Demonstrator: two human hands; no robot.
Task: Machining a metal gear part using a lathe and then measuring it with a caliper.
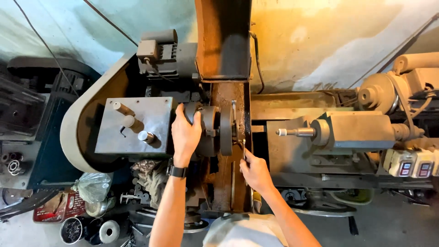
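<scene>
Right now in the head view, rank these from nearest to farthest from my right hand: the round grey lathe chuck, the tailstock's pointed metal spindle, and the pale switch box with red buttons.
From the right hand:
1. Round grey lathe chuck, just up and to the left, under the left hand.
2. Tailstock's pointed metal spindle, up and to the right.
3. Pale switch box with red buttons, far right edge.

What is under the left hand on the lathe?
The left hand rests on the round chuck, fingers wrapped over its rim. The chuck's face beneath the palm is covered.
</scene>
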